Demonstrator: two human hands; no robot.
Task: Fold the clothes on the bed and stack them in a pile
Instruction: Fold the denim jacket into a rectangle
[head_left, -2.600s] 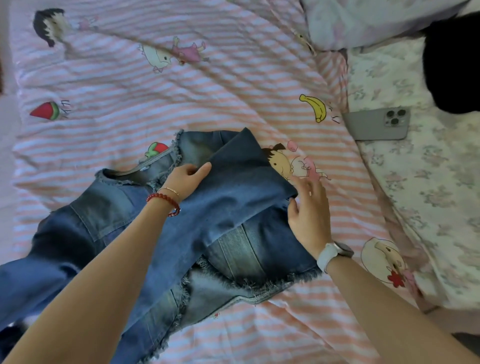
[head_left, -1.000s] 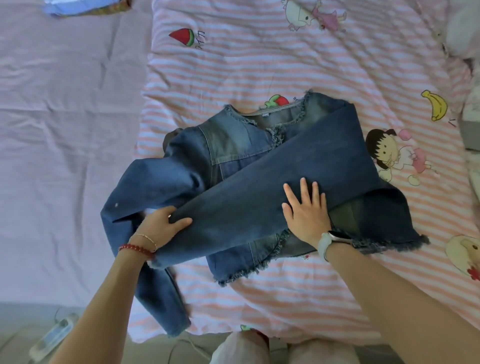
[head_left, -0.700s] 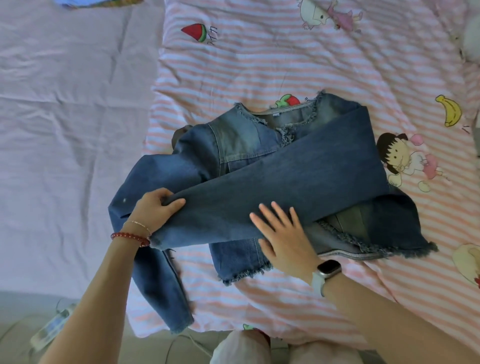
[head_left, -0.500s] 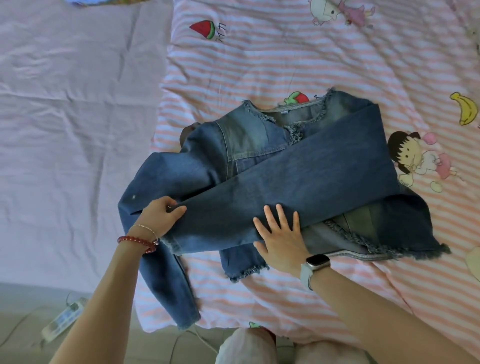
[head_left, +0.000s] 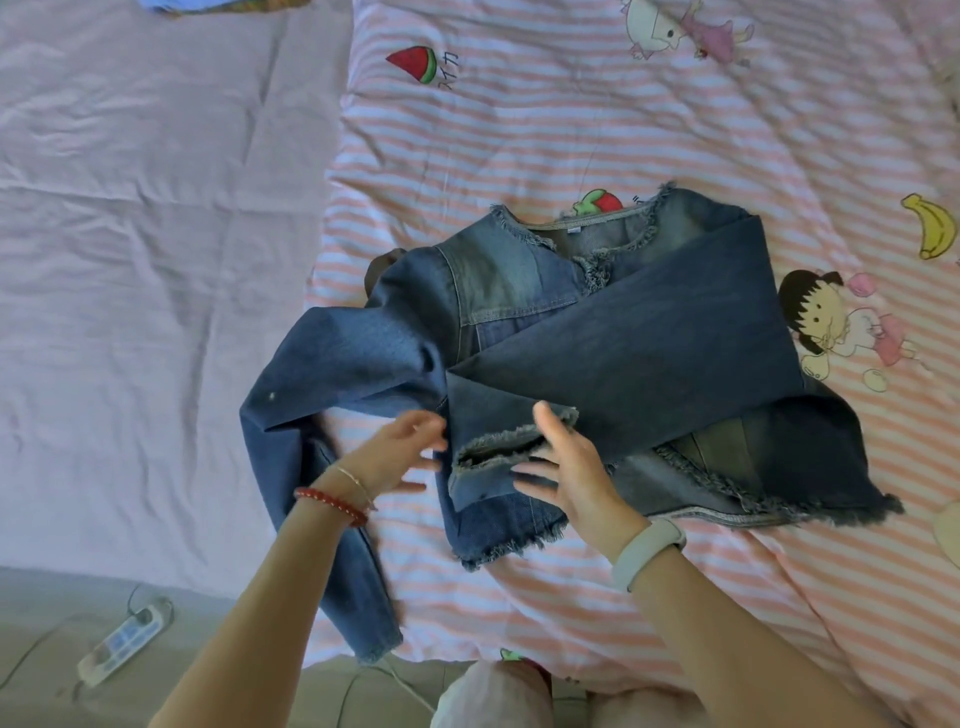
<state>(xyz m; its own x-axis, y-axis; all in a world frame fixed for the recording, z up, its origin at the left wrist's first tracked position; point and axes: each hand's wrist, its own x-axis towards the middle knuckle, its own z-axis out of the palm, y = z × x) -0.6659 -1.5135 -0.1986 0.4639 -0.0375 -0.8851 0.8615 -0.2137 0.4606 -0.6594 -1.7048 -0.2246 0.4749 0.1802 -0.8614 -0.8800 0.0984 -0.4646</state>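
- Denim jacket (head_left: 597, 364) lies front-up at centre frame on the striped cartoon sheet (head_left: 571, 130) of the bed, one sleeve crossed over its chest.
- Lower left: a power strip (head_left: 122, 642) lies on the floor; the unfolded sleeve (head_left: 311, 467) hangs past the bed edge and could drag the jacket off as it is turned.
- Left hand (head_left: 395, 457), motion-blurred, looks open just beside the folded cuff (head_left: 498, 452), gripping nothing.
- Right hand (head_left: 566, 467) rests on that frayed cuff, fingers spread, not pinching; stiff denim may spring open if released.
- No containers are in view; a folded cloth (head_left: 223, 5) peeks in at upper left.
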